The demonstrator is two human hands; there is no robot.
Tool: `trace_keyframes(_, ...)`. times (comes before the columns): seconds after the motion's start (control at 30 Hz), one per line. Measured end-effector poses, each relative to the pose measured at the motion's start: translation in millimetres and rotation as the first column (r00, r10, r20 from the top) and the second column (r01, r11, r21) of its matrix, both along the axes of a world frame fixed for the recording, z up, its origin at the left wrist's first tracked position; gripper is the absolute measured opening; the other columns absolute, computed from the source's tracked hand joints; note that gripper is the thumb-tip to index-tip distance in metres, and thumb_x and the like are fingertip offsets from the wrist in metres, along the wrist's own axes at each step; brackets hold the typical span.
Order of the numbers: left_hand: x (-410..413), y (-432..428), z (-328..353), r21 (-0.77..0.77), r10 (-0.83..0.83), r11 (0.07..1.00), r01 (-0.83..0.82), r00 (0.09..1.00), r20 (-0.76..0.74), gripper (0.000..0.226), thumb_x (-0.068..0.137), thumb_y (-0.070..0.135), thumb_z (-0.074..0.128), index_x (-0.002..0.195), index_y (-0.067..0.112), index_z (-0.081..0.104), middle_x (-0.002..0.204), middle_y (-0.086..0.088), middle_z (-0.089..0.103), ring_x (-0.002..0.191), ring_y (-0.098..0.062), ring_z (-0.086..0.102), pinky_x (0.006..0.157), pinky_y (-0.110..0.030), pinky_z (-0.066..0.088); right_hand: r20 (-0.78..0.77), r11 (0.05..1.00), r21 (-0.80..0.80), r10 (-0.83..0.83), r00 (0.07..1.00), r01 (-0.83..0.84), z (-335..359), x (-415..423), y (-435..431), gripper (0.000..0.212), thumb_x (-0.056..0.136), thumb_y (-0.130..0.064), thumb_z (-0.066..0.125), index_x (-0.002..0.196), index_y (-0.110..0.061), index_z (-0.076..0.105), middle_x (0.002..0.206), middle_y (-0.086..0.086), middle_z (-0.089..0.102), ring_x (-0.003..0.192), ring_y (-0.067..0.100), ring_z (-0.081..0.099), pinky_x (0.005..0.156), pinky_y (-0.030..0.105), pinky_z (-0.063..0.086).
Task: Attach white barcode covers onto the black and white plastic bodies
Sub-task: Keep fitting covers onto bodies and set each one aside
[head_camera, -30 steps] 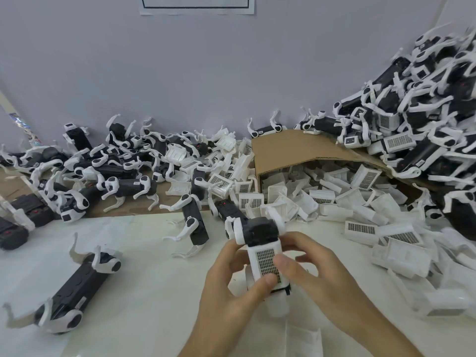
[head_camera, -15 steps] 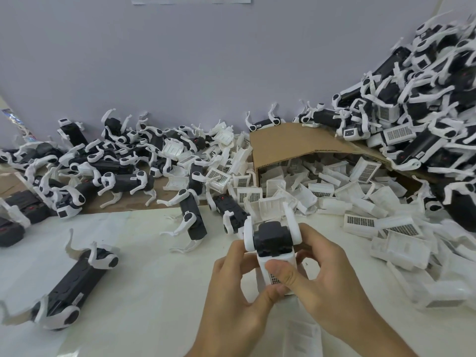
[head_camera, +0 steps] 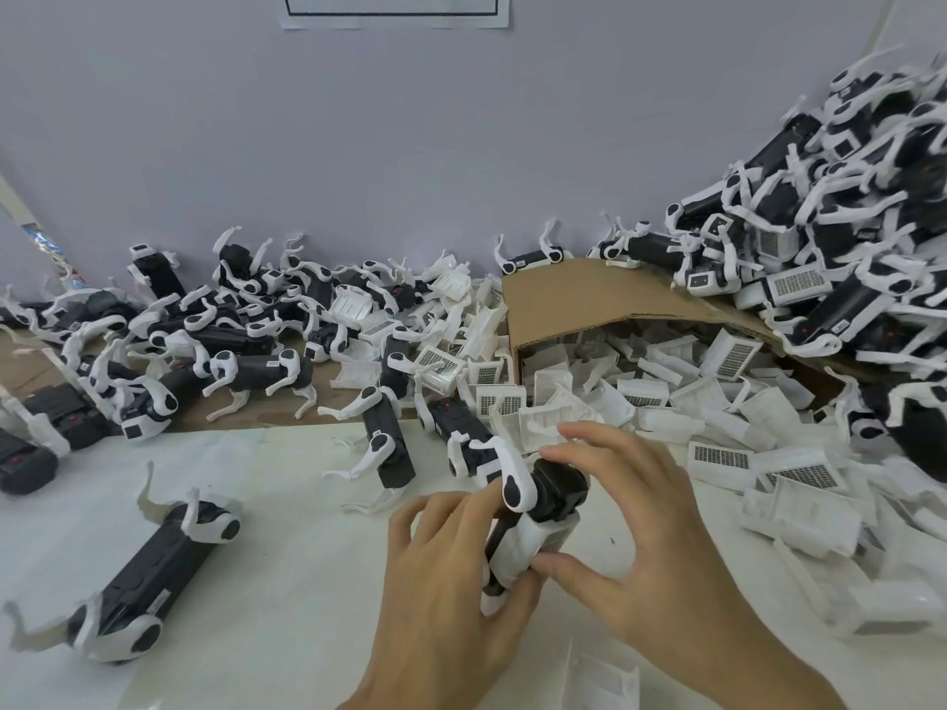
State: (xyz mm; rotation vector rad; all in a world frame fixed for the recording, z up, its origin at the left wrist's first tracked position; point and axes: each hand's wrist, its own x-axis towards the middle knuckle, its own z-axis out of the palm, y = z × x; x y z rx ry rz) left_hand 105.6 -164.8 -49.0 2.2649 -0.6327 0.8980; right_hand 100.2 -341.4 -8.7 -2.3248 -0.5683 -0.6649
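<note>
A black and white plastic body (head_camera: pixel 544 497) stands nearly upright between my hands near the table's front middle, with a white barcode cover (head_camera: pixel 528 548) on its lower part. My left hand (head_camera: pixel 451 571) grips it from the left and below. My right hand (head_camera: pixel 640 525) pinches it, index finger on its black top end and thumb on the cover's lower edge. The cover's barcode face is turned away from view.
Loose white covers (head_camera: pixel 717 458) spill from a tipped cardboard box (head_camera: pixel 579 299) at the right. Heaps of bodies lie at the back left (head_camera: pixel 256 371) and far right (head_camera: pixel 840 212). One body (head_camera: pixel 148 581) lies alone at front left. Another cover (head_camera: pixel 604 678) lies by my wrists.
The body has been turned in my hands, so the barcode face no longer shows. My right index finger has moved up onto its black top end, and the thumb now sits at the cover's bottom.
</note>
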Motion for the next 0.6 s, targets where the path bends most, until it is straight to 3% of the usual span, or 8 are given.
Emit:
trace_keyframes(0.1, 2.1, 1.2, -0.4, 0.035, 0.017, 0.999, -0.018, 0.999, 0.033, 0.052, 0.075, 0.043, 0.062, 0.123, 0.023, 0.059, 0.085, 0.037, 0.041, 0.093, -0.003, 0.055, 0.093, -0.031, 0.035, 0.006, 0.998, -0.057, -0.015, 1.000, 0.015, -1.5, 1.7, -1.5, 0.064, 0.072, -0.058, 0.065, 0.132, -0.046, 0.046, 0.141, -0.028, 0.040, 0.135, 0.000, 0.035, 0.109, 0.012, 0.017)
trace_keyframes(0.2, 4.3, 1.8, -1.1, 0.068, 0.032, 0.997, -0.032, 0.999, 0.001, 0.048, 0.072, 0.049, 0.063, 0.112, 0.024, 0.065, 0.088, 0.027, 0.059, 0.095, -0.002, 0.054, 0.095, -0.033, 0.034, 0.036, 0.998, -0.055, -0.014, 0.999, 0.016, 0.0, 2.5, -0.7, 0.062, 0.071, -0.058, 0.066, 0.128, -0.042, 0.048, 0.143, -0.027, 0.040, 0.139, 0.002, 0.032, 0.111, 0.019, 0.021)
trace_keyframes(0.3, 6.7, 1.9, -3.3, 0.125, 0.054, 0.991, -0.050, 0.998, -0.035, 0.037, 0.069, 0.060, 0.064, 0.091, 0.030, 0.066, 0.087, 0.024, 0.060, 0.096, -0.002, 0.052, 0.096, -0.037, 0.035, 0.036, 0.998, -0.053, -0.015, 0.999, 0.017, -0.3, 1.3, 0.5, 0.058, 0.065, -0.058, 0.069, 0.117, -0.043, 0.047, 0.139, -0.027, 0.047, 0.141, 0.001, 0.030, 0.111, 0.018, 0.020)
trace_keyframes(0.4, 7.6, 3.1, -5.0, 0.141, 0.048, 0.989, -0.043, 0.998, -0.031, 0.036, 0.070, 0.064, 0.063, 0.086, 0.032, 0.066, 0.081, 0.024, 0.060, 0.097, -0.001, 0.052, 0.100, -0.032, 0.029, -0.045, 0.999, 0.020, -0.033, 0.998, 0.034, -1.0, -2.0, -1.3, 0.062, 0.056, -0.064, 0.070, 0.112, -0.047, 0.049, 0.132, -0.029, 0.046, 0.133, -0.004, 0.028, 0.104, 0.008, 0.023)
trace_keyframes(0.5, 7.6, 3.9, -6.8, 0.113, 0.021, 0.993, -0.024, 0.999, 0.033, 0.028, 0.067, 0.052, 0.066, 0.087, 0.034, 0.055, 0.080, 0.023, 0.058, 0.097, -0.007, 0.053, 0.097, -0.031, 0.028, 0.041, 0.999, -0.012, -0.035, 0.999, 0.036, -1.0, -3.5, -0.2, 0.064, 0.049, -0.058, 0.083, 0.102, -0.044, 0.052, 0.131, -0.029, 0.039, 0.128, -0.007, 0.028, 0.097, 0.015, 0.034)
trace_keyframes(0.6, 10.2, 8.7, -9.0, 0.103, 0.029, 0.994, -0.035, 0.997, 0.066, 0.036, 0.060, 0.039, 0.071, 0.088, 0.035, 0.049, 0.083, 0.022, 0.055, 0.099, -0.011, 0.053, 0.092, -0.032, 0.030, 0.127, 1.000, -0.016, -0.003, 0.992, 0.005, -5.1, -3.6, 8.8, 0.066, 0.048, -0.044, 0.094, 0.099, -0.039, 0.052, 0.126, -0.036, 0.038, 0.127, -0.008, 0.031, 0.096, 0.016, 0.036)
